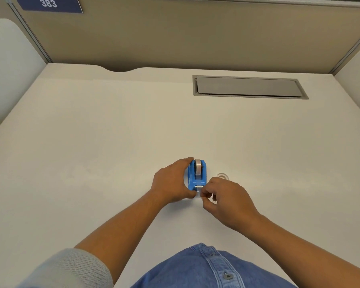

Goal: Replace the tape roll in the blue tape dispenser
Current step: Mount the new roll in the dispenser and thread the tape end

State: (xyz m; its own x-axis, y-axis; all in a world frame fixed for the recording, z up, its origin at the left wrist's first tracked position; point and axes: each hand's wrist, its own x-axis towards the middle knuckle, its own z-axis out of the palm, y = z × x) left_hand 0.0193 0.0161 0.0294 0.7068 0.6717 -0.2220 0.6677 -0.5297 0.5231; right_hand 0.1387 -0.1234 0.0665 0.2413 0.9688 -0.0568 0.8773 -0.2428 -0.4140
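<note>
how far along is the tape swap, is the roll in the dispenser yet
Looks nearly done. A tape roll already sits in the blue tape dispenser, and a clear ring, probably the old roll, lies on the desk beside it. In hand: the left hand steadies the dispenser while the right hand pinches the tape end at the cutter. Left: seating the tape on the cutter, then letting go.

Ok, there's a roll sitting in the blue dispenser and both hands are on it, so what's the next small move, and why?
Probably draw the tape end down onto the cutter. The left hand braces the blue dispenser, a tape roll sits in its cradle, and the right hand pinches at the cutter end. A clear ring, maybe the old roll, lies on the desk beside it.
</note>
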